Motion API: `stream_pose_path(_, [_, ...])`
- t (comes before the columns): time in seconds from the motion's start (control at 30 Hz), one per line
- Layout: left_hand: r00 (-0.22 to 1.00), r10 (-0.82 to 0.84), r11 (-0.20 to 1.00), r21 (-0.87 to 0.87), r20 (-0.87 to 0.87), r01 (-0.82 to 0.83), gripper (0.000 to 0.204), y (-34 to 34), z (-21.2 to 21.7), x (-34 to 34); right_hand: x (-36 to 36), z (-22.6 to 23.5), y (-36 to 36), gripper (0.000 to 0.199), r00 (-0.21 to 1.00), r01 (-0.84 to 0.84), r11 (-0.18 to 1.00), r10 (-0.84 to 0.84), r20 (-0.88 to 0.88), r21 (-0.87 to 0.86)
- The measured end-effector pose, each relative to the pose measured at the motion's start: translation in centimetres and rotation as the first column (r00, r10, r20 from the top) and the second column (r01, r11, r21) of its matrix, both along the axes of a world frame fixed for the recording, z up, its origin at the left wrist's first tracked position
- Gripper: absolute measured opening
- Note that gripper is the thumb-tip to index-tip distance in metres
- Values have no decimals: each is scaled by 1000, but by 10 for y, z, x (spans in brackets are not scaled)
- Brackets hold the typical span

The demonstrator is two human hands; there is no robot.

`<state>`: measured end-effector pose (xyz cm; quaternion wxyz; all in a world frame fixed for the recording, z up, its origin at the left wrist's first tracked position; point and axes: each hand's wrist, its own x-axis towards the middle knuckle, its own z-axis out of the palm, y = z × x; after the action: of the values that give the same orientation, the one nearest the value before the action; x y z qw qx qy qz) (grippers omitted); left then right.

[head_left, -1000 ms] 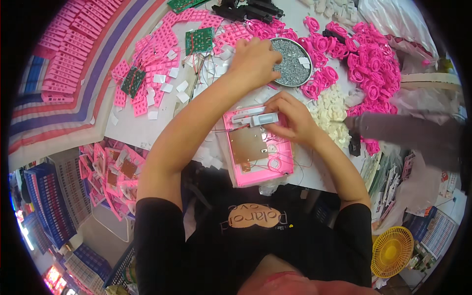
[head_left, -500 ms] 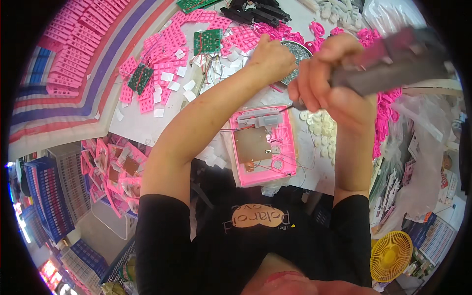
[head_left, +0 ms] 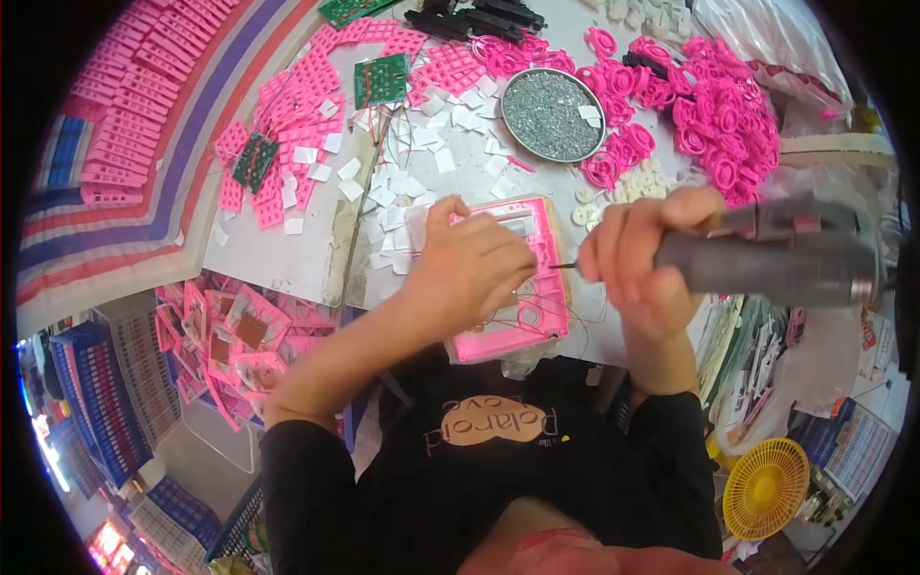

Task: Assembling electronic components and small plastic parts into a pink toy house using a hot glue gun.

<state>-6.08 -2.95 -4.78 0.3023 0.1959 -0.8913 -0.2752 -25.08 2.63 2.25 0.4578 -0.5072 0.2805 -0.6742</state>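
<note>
My right hand (head_left: 644, 257) grips a dark electric screwdriver (head_left: 767, 264), held roughly level. Its thin bit points left toward a pink plastic casing (head_left: 537, 333) in front of me. Over the casing's middle is my left hand (head_left: 474, 266), its fingers curled together near the bit's tip. Whatever the left fingers pinch, if anything, is too small or hidden to make out. Thin wires trail from the casing's right side. Part of a grey piece shows inside the casing beyond the left hand. A round metal dish (head_left: 504, 120) full of small screws sits farther back.
White paper slips (head_left: 383, 192) are scattered left of the casing. Green circuit boards (head_left: 380, 81) lie on pink button pads at the back left. Pink ring-like parts (head_left: 724, 115) and cream round pieces (head_left: 642, 180) are piled at right. Pink casings (head_left: 235, 331) fill a container at lower left.
My left hand has come back from the screw dish to the casing. The screwdriver has lowered, with its bit now pointing across the casing toward the left fingers.
</note>
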Motion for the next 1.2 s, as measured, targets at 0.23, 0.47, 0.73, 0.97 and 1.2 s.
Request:
stream_pose_path(0.23, [998, 28, 983, 184, -62, -17, 13, 15, -7, 3, 15, -1, 11, 43, 996, -84, 996, 83, 18, 39])
stream_pose_path(0.47, [980, 200, 979, -43, 6, -199, 21, 19, -8, 2, 16, -14, 1, 38, 993, -113, 991, 110, -48, -73])
stream_pose_path(0.73, [924, 353, 928, -182, 146, -325, 26, 4, -18, -5, 6, -55, -45, 29, 965, 186, 982, -179, -191, 18])
stream_pose_path(0.97, [937, 327, 942, -124, 127, -312, 27, 3, -19, -6, 8, -68, -46, 26, 876, 172, 978, -208, -435, -120])
stream_pose_path(1.2, [968, 67, 982, 155, 244, -107, 38, -18, -39, -6, -4, -61, -59, 31, 942, -145, 957, 211, -260, 250])
